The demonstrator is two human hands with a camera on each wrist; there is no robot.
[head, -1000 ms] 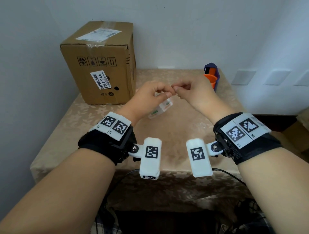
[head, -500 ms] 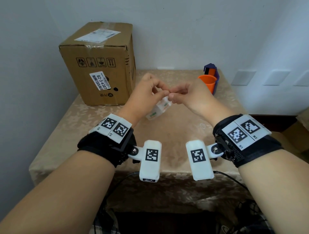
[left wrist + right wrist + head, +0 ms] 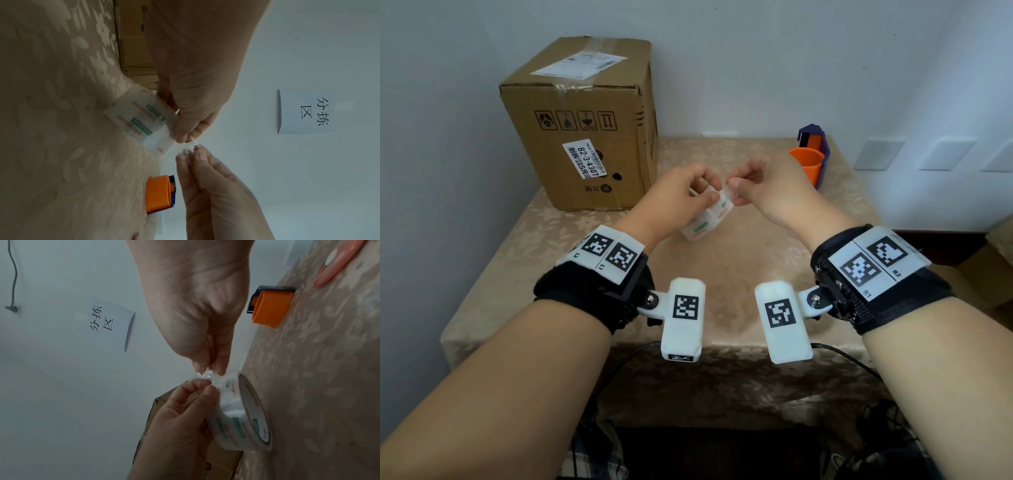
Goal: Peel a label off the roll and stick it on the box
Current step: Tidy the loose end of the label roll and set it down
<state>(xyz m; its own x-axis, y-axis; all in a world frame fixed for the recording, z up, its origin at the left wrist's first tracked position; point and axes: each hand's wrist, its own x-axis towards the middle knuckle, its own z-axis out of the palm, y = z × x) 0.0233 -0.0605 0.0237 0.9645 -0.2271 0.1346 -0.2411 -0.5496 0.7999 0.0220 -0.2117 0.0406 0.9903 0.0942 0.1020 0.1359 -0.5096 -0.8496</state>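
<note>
A brown cardboard box (image 3: 582, 126) stands at the table's back left, with printed labels on its top and front. Above the table's middle, my left hand (image 3: 710, 193) grips a roll of clear labels (image 3: 707, 219) with green and orange print. The roll (image 3: 240, 417) is tilted. My right hand (image 3: 734, 192) is just right of it and pinches the crinkled free end (image 3: 205, 376) between thumb and fingertips. In the left wrist view that end (image 3: 189, 146) spans the small gap between both hands' fingertips. The box is about a hand's width left of the roll.
An orange cup (image 3: 806, 164) and a purple holder (image 3: 815, 137) stand at the table's back right. A peach-coloured long object (image 3: 337, 264) lies on the patterned tablecloth (image 3: 739, 260). A paper sign (image 3: 308, 112) hangs on the wall. Walls close in at left and behind.
My right hand's pinch has drawn slightly away from the left hand, and a short stretch of clear strip now shows between them. The roll has tipped a little.
</note>
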